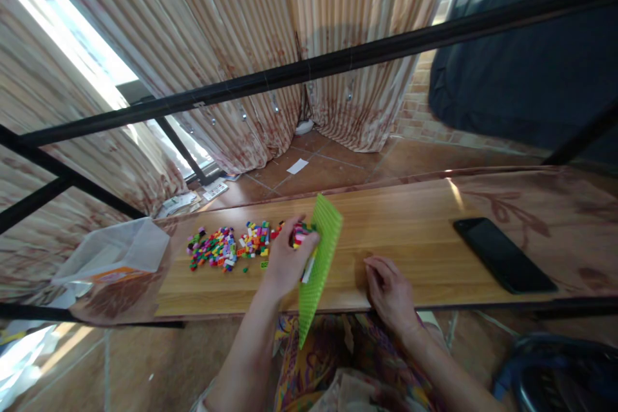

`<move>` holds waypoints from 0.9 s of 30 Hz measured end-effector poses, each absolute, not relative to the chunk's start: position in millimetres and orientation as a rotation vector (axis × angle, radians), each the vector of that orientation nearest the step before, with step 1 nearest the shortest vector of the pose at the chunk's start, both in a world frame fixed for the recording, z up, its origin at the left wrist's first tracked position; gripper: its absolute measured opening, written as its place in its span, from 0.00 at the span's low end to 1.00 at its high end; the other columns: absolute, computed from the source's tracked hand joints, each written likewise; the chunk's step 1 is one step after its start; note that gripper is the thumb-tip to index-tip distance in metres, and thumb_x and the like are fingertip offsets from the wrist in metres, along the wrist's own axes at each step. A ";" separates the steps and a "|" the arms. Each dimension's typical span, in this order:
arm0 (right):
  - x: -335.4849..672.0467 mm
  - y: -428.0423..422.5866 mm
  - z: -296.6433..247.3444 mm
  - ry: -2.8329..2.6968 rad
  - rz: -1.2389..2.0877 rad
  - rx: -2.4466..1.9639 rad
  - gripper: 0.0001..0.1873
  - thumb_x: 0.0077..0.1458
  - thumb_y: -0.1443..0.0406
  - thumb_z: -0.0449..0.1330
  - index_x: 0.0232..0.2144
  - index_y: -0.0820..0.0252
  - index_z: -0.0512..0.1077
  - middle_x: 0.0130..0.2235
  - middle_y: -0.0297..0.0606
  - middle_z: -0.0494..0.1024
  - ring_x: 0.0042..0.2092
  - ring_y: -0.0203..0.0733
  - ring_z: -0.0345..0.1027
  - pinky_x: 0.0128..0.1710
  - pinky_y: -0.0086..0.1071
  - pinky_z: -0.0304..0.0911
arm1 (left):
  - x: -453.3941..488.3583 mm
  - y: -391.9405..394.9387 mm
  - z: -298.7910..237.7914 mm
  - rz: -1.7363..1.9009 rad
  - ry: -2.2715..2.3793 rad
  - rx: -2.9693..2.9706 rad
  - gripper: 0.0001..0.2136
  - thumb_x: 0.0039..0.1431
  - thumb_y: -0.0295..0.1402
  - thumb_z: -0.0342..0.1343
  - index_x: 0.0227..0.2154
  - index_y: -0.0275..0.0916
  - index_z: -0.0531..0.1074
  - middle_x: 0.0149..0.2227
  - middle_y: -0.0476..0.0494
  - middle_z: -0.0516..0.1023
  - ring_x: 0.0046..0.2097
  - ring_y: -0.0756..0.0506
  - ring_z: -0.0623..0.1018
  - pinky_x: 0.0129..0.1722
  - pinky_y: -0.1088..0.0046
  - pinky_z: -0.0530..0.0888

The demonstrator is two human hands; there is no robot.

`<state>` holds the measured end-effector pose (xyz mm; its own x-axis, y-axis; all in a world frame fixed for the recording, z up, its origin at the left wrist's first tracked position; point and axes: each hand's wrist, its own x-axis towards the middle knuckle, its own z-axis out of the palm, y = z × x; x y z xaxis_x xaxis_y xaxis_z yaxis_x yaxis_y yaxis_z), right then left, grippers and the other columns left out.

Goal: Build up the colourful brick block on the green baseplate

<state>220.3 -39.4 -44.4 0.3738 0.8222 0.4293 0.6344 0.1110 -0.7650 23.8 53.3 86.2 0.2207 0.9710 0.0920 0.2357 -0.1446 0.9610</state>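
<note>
My left hand [284, 262] is closed round a small build of coloured toy bricks [303, 235] on a bright green studded baseplate [320, 270]. The baseplate is tipped up almost on edge, its studded side partly facing the right. A white brick shows low on its left face, and my fingers cover much of the build. Loose toy bricks [219, 249] lie in heaps on the wooden board to the left of this hand. My right hand [390, 290] rests on the board near its front edge, fingers curled in, with nothing visible in them.
A black phone [505, 254] lies at the board's right end. A clear plastic bin [120, 250] stands at the left, beyond the wooden board [410, 225]. A dark metal rail [299, 69] crosses behind the table, with curtains [232, 26] further back.
</note>
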 end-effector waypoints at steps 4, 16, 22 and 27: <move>234.2 -36.1 -41.4 -1.005 0.418 -1.539 0.13 0.57 0.57 0.57 0.35 0.59 0.76 0.39 0.43 0.79 0.42 0.45 0.72 0.44 0.40 0.68 | 37.9 44.0 90.1 0.699 1.355 2.366 0.36 0.46 0.53 0.63 0.58 0.42 0.64 0.51 0.38 0.72 0.53 0.34 0.70 0.55 0.52 0.65; 249.3 -31.4 -33.6 -0.434 0.846 -1.271 0.18 0.41 0.53 0.69 0.34 0.57 0.78 0.34 0.37 0.80 0.31 0.38 0.71 0.32 0.32 0.69 | 73.2 48.9 25.6 0.390 1.058 2.550 0.45 0.45 0.47 0.66 0.64 0.43 0.52 0.58 0.35 0.67 0.59 0.34 0.66 0.59 0.52 0.60; 233.1 -29.6 -13.1 -0.452 0.878 -1.110 0.17 0.49 0.53 0.65 0.39 0.53 0.77 0.42 0.36 0.80 0.44 0.41 0.73 0.52 0.40 0.65 | 39.9 38.2 9.8 1.020 1.058 1.452 0.33 0.60 0.53 0.47 0.65 0.45 0.50 0.68 0.39 0.53 0.68 0.41 0.54 0.66 0.58 0.51; 197.1 -9.7 18.9 -0.663 1.028 -0.900 0.27 0.55 0.44 0.54 0.52 0.47 0.71 0.59 0.37 0.69 0.62 0.44 0.60 0.64 0.45 0.51 | 36.8 29.3 4.2 1.118 0.921 0.810 0.32 0.63 0.56 0.36 0.64 0.43 0.55 0.67 0.40 0.55 0.67 0.45 0.56 0.67 0.62 0.50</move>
<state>197.1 -9.7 18.9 0.3851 0.9212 0.0557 -0.4306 0.2328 -0.8720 36.8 29.3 4.2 0.1709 0.9658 -0.1949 -0.3760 0.2467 0.8932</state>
